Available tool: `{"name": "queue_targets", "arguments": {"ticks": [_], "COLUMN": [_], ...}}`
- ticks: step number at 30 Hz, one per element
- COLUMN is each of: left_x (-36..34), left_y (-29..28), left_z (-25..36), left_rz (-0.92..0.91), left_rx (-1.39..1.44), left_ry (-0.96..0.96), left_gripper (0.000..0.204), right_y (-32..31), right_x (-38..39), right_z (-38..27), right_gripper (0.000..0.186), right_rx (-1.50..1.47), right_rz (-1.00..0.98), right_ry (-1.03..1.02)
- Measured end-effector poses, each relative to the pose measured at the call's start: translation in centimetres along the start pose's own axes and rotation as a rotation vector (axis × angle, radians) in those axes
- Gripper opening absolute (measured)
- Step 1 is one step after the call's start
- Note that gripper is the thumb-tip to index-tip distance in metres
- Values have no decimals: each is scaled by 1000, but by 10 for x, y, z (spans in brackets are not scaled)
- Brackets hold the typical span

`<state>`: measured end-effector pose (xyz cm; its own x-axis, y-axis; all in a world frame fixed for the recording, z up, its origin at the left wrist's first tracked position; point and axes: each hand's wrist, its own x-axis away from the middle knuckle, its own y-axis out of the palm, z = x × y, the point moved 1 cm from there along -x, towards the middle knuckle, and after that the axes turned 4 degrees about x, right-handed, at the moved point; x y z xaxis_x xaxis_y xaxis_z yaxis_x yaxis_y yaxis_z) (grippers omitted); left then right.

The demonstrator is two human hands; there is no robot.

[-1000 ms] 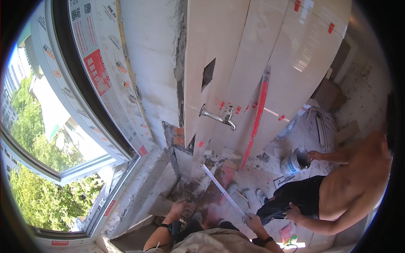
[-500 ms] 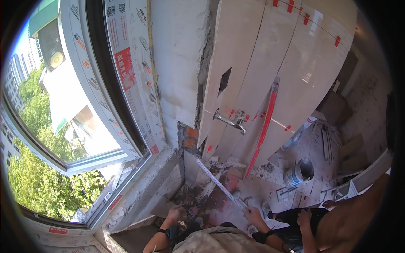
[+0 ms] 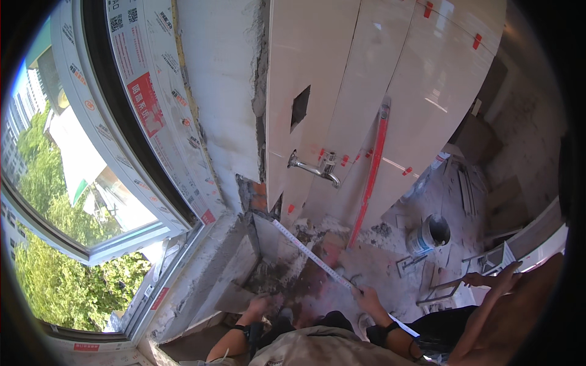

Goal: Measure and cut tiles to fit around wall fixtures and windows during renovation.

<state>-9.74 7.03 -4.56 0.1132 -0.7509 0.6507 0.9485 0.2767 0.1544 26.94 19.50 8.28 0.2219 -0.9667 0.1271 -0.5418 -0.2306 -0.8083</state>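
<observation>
The person's right hand (image 3: 366, 297) has its fingers closed round a long white graduated ruler (image 3: 312, 256), which slants across above the floor, its far end up near the wall corner below the exposed brick (image 3: 259, 198). Over on this side the left hand (image 3: 259, 305) is down beside a pale slab (image 3: 235, 299), and I can't tell whether its fingers grip anything; a co-worker (image 3: 534, 305) is just to the right.

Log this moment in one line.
Right hand: holds white measuring strip | Left hand: near slab, grip unclear | Red bar: against tiled wall | Bucket: on floor
</observation>
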Motion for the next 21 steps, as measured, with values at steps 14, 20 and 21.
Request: {"name": "queue_targets", "arguments": {"ticks": [14,20,21], "left_x": [1,-22,-6], "left_y": [25,22,57], "left_z": [-1,-51,-6], "left_rz": [5,-102,-21], "left_rx": [109,-162,46], "left_ry": [-12,328,27], "left_gripper": [20,32,32], "right_y": [-18,-14,-20], "right_x": [-39,-58,-58], "right_z": [-2,6,22], "right_gripper": [30,30,30], "right_rx": [-47,-32,-23], "right_rz": [-81,-151,-128], "right_ry": [-46,-89,-51]}}
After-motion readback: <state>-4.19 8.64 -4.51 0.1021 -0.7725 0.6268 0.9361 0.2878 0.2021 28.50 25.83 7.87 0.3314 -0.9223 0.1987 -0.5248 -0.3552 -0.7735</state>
